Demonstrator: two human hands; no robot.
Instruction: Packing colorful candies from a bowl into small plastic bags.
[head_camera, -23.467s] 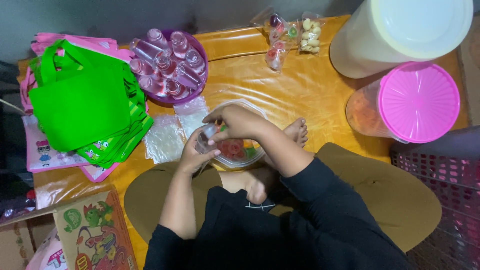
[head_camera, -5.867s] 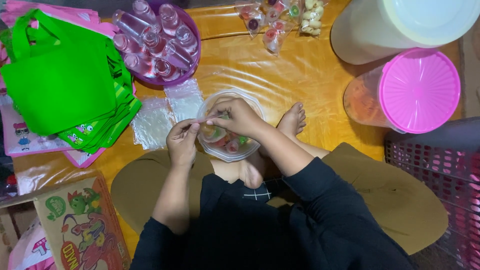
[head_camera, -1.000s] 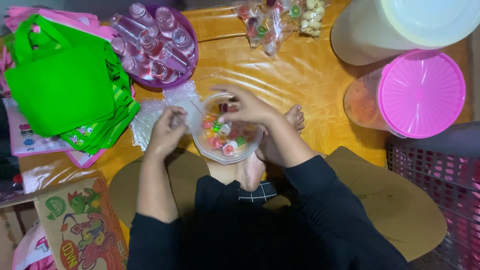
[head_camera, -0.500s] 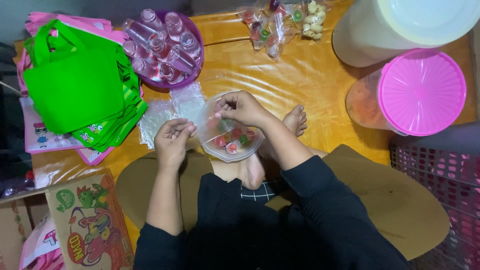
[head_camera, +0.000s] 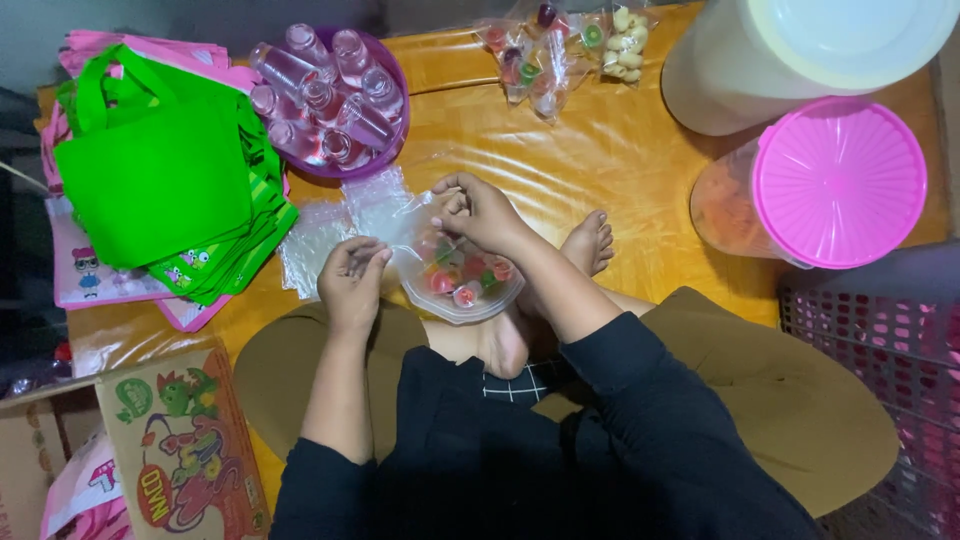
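down on the floor, the person is sitting cross-legged with a clear plastic bag (head_camera: 455, 275) of small colourful jelly cups resting in the lap, just over a bare foot (head_camera: 590, 245), so both hands can reach it without stretching. the right hand (head_camera: 480, 212) is curling over the bag's upper edge, its fingers bent and pinching the thin plastic at the mouth, seemingly to keep the opening gathered. the left hand (head_camera: 352, 280) is sitting just beside the bag's left side, fingers half closed and fingertips pressed together on a fold of the same clear plastic; whether it is also holding a jelly cup i cannot tell. spare clear bags (head_camera: 330, 225) are lying flat on the orange mat (head_camera: 600, 150) right ahead of the left hand, close for picking. a purple bowl of small bottles (head_camera: 330, 95), a stack of green tote bags (head_camera: 165, 180), filled treat packets (head_camera: 560, 40) and a pink-lidded container (head_camera: 820, 185) are lying around within arm's reach.
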